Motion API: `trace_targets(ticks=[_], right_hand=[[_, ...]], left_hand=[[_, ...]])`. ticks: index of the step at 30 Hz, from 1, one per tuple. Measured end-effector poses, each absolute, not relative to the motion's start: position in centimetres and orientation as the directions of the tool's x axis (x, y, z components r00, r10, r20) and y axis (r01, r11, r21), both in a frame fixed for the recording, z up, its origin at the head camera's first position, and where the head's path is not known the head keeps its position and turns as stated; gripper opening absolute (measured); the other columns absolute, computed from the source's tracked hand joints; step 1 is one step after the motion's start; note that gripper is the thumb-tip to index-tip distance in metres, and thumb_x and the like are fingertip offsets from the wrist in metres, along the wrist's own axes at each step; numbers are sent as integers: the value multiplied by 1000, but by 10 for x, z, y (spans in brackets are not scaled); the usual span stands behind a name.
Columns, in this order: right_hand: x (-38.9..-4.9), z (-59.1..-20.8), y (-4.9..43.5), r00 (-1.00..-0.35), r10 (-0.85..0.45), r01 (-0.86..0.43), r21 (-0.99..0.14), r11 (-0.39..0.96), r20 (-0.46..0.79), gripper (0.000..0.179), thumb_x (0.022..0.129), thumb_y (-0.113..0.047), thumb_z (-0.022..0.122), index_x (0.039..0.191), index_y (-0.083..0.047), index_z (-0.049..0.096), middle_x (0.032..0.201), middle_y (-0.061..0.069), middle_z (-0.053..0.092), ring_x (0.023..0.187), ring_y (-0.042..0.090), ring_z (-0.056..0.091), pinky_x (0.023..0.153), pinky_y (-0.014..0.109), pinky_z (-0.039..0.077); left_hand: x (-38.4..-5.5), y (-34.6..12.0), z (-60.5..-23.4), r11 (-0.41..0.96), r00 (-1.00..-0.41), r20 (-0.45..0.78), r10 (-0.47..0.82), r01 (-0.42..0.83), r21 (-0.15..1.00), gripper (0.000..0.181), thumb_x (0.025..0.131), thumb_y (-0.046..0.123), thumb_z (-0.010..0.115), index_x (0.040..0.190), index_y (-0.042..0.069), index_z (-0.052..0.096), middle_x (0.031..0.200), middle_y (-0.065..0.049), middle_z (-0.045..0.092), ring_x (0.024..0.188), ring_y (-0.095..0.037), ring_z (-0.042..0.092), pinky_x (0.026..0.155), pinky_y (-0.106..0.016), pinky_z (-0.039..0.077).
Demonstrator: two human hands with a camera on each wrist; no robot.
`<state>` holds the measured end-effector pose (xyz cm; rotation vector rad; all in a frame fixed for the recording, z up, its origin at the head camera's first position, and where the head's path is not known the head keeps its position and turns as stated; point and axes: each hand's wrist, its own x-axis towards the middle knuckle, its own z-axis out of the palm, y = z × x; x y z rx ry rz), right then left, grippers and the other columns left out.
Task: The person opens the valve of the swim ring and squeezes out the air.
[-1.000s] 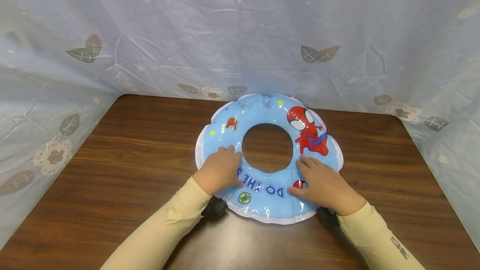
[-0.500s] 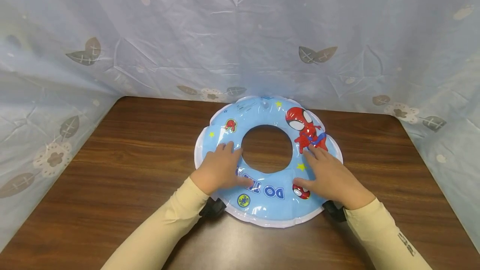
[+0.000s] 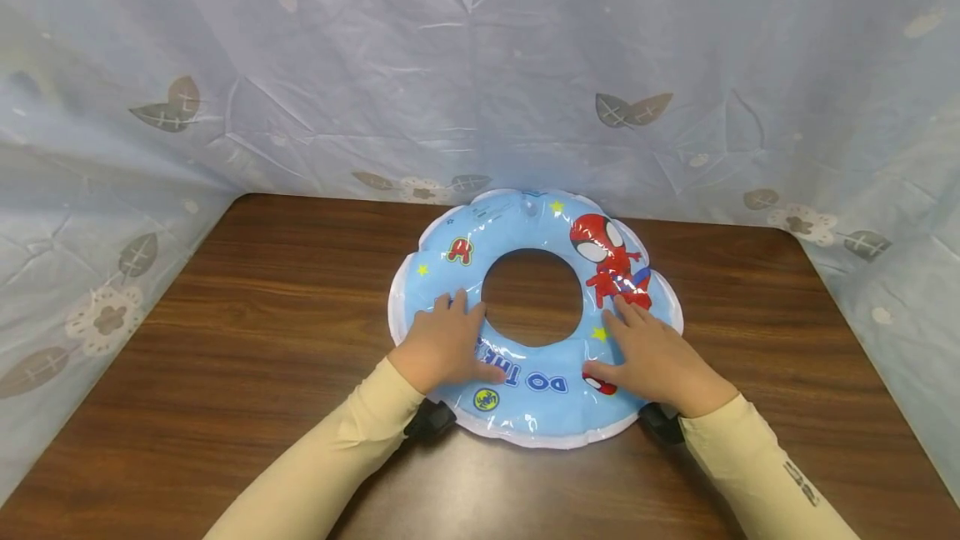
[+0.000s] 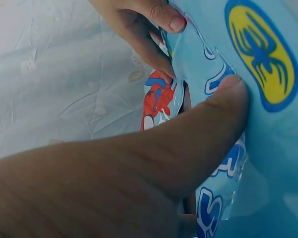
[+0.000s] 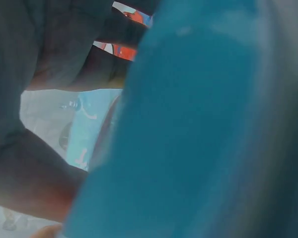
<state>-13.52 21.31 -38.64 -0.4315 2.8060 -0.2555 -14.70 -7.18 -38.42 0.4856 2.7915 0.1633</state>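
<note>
The blue ring (image 3: 540, 413) lies on the table (image 3: 247, 315), its far edge by the cloth (image 3: 480, 65). The left hand (image 3: 444, 346) rests on its near left part, fingers relaxed and spread; the right hand (image 3: 660, 359) rests likewise on the near right.

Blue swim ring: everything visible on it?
The swim ring is glossy, light blue and plastic-looking, puffed, open in the middle, with a white scalloped rim and what looks like a clear valve at the far side. Prints: a red masked figure, red emblem, yellow stars, a spider badge and blue lettering, upside down in the head view. It lies on the wood-grain table, left hand and right hand resting on its near half.
</note>
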Motion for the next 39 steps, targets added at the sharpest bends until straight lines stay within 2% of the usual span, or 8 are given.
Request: trace_targets(ticks=[8,13,17,20,23,27,33,39], right_hand=[[-136,-389,213,-911,-320,-267,-218,939,-261,97,86,-58,75,154,2,43,159,33,34,144,55,34,100,69,46],[-137,-391,214,-909,-313,-256,-223,941,-276,98,86,-59,74,155,2,41,160,32,33,145,55,33,100,69,46],[-137,-391,215,-909,-311,-256,-220,941,-278,99,85,-61,74,155,1,42,160,32,33,145,55,33,97,68,49],[-137,-390,216,-910,-313,-260,-216,941,-272,98,85,-61,74,155,0,43,160,32,34,144,55,33,95,68,50],[-136,-389,216,-911,-307,-254,-212,944,-276,97,85,-60,74,155,0,43,160,31,34,144,55,34,94,67,51],[-135,-387,215,-911,-301,-248,-209,946,-281,96,86,-60,74,155,-1,44,159,31,35,144,55,34,92,67,52],[-133,-381,213,-919,-311,-261,-216,941,-244,95,86,-60,74,154,-1,45,159,31,37,144,54,36,93,67,52],[-132,-373,216,-932,-312,-267,-237,934,-182,96,86,-58,75,155,-1,43,159,29,36,146,52,34,99,69,46]], left_hand=[[-144,-67,-384,940,-908,-249,338,310,145,104,75,68,82,149,4,50,154,-27,43,139,-47,43,100,-67,47],[-144,-67,-383,939,-908,-244,339,312,143,103,75,67,83,149,4,50,155,-27,43,139,-47,43,102,-66,46],[-142,-67,-382,934,-908,-230,351,323,150,102,77,67,81,152,5,49,157,-25,43,140,-46,43,103,-65,46],[-139,-65,-381,930,-910,-211,357,325,175,103,79,71,76,152,5,48,153,-24,47,137,-45,47,100,-65,48],[-136,-61,-380,931,-915,-212,344,303,206,108,77,76,74,153,5,47,149,-25,50,135,-46,48,98,-67,48],[-132,-58,-379,938,-914,-246,323,276,207,115,71,75,78,156,7,43,154,-26,46,141,-48,43,100,-70,45],[-131,-57,-382,943,-905,-281,319,273,191,118,69,71,84,159,8,40,160,-26,39,145,-49,38,102,-71,42],[-133,-57,-383,938,-902,-269,336,294,185,119,67,69,87,158,8,40,159,-26,40,145,-48,39,104,-70,42]])
